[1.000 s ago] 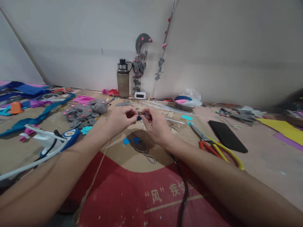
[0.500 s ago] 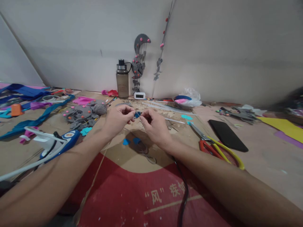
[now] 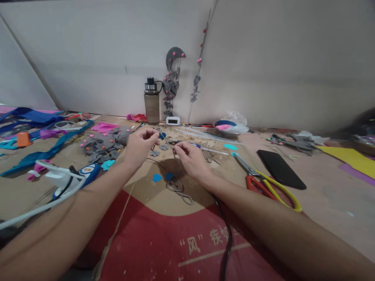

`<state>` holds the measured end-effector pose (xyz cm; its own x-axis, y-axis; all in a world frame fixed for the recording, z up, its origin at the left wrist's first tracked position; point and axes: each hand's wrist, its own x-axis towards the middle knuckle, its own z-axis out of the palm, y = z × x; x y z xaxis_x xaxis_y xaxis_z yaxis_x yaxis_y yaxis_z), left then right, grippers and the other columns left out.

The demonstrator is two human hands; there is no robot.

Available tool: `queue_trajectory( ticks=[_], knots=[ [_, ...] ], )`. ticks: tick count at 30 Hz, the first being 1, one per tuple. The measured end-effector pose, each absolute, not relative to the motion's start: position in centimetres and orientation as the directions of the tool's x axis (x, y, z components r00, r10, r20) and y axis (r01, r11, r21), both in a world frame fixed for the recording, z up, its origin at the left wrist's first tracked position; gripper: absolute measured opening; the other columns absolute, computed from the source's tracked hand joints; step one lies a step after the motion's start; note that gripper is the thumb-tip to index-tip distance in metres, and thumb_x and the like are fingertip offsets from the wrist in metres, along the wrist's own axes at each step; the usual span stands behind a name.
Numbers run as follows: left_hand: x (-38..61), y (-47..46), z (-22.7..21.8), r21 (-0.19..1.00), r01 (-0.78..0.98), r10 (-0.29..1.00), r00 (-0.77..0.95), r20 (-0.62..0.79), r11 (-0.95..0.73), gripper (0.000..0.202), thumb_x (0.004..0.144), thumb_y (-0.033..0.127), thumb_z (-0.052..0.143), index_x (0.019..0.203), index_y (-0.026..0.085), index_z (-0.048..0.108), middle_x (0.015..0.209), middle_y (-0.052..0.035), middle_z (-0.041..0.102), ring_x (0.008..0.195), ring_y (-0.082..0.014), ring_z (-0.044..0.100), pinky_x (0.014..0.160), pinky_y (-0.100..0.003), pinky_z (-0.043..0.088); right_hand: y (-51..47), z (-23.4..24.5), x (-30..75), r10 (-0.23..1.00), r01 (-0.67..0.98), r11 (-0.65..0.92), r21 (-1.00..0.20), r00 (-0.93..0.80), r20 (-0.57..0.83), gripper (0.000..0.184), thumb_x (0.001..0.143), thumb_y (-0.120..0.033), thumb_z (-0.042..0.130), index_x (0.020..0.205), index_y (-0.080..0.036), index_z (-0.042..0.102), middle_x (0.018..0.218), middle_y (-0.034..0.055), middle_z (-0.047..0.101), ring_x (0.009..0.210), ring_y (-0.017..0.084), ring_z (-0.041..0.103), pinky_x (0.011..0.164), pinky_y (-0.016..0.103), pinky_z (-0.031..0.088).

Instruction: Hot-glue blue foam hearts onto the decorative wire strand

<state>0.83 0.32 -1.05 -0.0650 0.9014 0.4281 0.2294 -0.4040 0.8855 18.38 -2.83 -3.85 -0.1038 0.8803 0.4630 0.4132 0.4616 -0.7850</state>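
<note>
My left hand is raised over the cardboard mat, fingers pinched on a small blue felt piece strung on a grey cord. My right hand is a little lower and to the right, its fingers pinched on the same grey cord, which drops to the mat and lies in a loop. Two blue felt pieces lie on the mat below my hands.
Red and yellow scissors and a black phone lie to the right. At the left are a blue and white glue gun, grey felt shapes and blue strips. A bottle, small clock and bowl stand by the wall.
My hands have moved apart. The left hand has lifted the blue piece up and left, and the cord now stretches between the two hands.
</note>
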Motion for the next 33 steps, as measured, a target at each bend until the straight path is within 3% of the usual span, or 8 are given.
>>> queue_trajectory(
  ticks=[5, 9, 12, 15, 18, 22, 29, 33],
  knots=[
    [-0.1, 1.0, -1.0, 0.862, 0.227, 0.861, -0.138, 0.489, -0.453, 0.019, 0.073, 0.035, 0.064, 0.074, 0.016, 0.064, 0.058, 0.0032, 0.053, 0.048, -0.0067, 0.042, 0.044, -0.019, 0.032, -1.6, -2.9, 20.4, 0.835, 0.644, 0.443, -0.624, -0.044, 0.548, 0.022, 0.09, -0.036, 0.043, 0.085, -0.02, 0.056, 0.078, 0.0036, 0.063, 0.07, 0.016, 0.055, 0.065, 0.028, 0.039],
    [-0.5, 1.3, -1.1, 0.878, 0.206, 0.864, -0.183, 0.469, -0.433, 0.019, 0.072, 0.035, 0.064, 0.076, 0.015, 0.064, 0.057, 0.0045, 0.049, 0.049, -0.0063, 0.039, 0.044, -0.019, 0.029, -1.3, -2.5, 21.7, 0.927, 0.932, 0.188, -0.309, -0.064, 0.37, 0.027, 0.088, -0.042, 0.047, 0.085, -0.017, 0.058, 0.079, 0.0123, 0.066, 0.07, 0.023, 0.059, 0.061, 0.032, 0.036],
    [-0.6, 1.4, -1.1, 0.898, 0.165, 0.879, -0.194, 0.435, -0.407, 0.02, 0.072, 0.035, 0.065, 0.076, 0.015, 0.064, 0.057, 0.0053, 0.047, 0.048, -0.0059, 0.036, 0.043, -0.019, 0.026, -1.6, -2.6, 22.0, 0.973, 0.978, 0.082, -0.191, -0.037, 0.227, 0.041, 0.085, -0.05, 0.051, 0.097, -0.012, 0.058, 0.091, 0.0211, 0.067, 0.08, 0.029, 0.064, 0.062, 0.034, 0.038],
    [-0.6, 1.5, -1.1, 0.919, 0.103, 0.894, -0.212, 0.395, -0.382, 0.022, 0.069, 0.036, 0.067, 0.075, 0.015, 0.064, 0.056, 0.0054, 0.046, 0.047, -0.0055, 0.035, 0.043, -0.018, 0.025, -1.5, -3.0, 22.1, 0.989, 0.971, 0.076, -0.226, -0.045, 0.14, 0.04, 0.084, -0.04, 0.055, 0.108, -0.008, 0.053, 0.097, 0.0213, 0.067, 0.086, 0.029, 0.065, 0.064, 0.032, 0.04],
    [-0.5, 1.5, -1.1, 0.944, -0.004, 0.92, -0.23, 0.319, -0.329, 0.026, 0.065, 0.037, 0.07, 0.072, 0.013, 0.063, 0.053, 0.0058, 0.044, 0.045, -0.0049, 0.032, 0.041, -0.018, 0.021, -0.6, -3.9, 22.4, 0.994, 0.931, 0.025, -0.365, 0.015, 0.108, 0.033, 0.081, -0.025, 0.054, 0.109, -0.007, 0.052, 0.095, 0.0187, 0.068, 0.084, 0.025, 0.065, 0.063, 0.028, 0.04],
    [-0.3, 1.4, -1.0, 0.959, -0.126, 0.949, -0.224, 0.22, -0.252, 0.03, 0.058, 0.036, 0.074, 0.071, 0.013, 0.061, 0.05, 0.007, 0.042, 0.043, -0.0039, 0.031, 0.04, -0.017, 0.018, 0.8, -4.9, 23.1, 0.994, 0.829, -0.056, -0.556, 0.101, 0.051, 0.032, 0.075, -0.026, 0.059, 0.101, -0.008, 0.057, 0.087, 0.0149, 0.068, 0.074, 0.022, 0.063, 0.055, 0.025, 0.036],
    [-0.5, 1.5, -1.0, 0.967, -0.174, 0.966, -0.215, 0.145, -0.184, 0.033, 0.054, 0.036, 0.076, 0.068, 0.013, 0.057, 0.044, 0.0092, 0.039, 0.038, -0.0029, 0.029, 0.039, -0.017, 0.016, 1.4, -4.3, 23.4, 0.996, 0.734, -0.079, -0.674, 0.093, -0.016, 0.014, 0.071, -0.027, 0.06, 0.076, -0.015, 0.064, 0.067, 0.0044, 0.064, 0.058, 0.016, 0.058, 0.05, 0.023, 0.035],
    [-0.8, 1.8, -1.3, 0.969, -0.172, 0.966, -0.217, 0.138, -0.177, 0.036, 0.053, 0.038, 0.077, 0.069, 0.013, 0.057, 0.044, 0.009, 0.04, 0.038, -0.0028, 0.03, 0.039, -0.016, 0.015, 1.4, -4.0, 23.1, 0.989, 0.671, -0.071, -0.738, 0.144, 0.037, 0.019, 0.073, -0.026, 0.056, 0.086, -0.014, 0.063, 0.074, 0.0059, 0.065, 0.063, 0.017, 0.059, 0.054, 0.025, 0.04]
  ],
)
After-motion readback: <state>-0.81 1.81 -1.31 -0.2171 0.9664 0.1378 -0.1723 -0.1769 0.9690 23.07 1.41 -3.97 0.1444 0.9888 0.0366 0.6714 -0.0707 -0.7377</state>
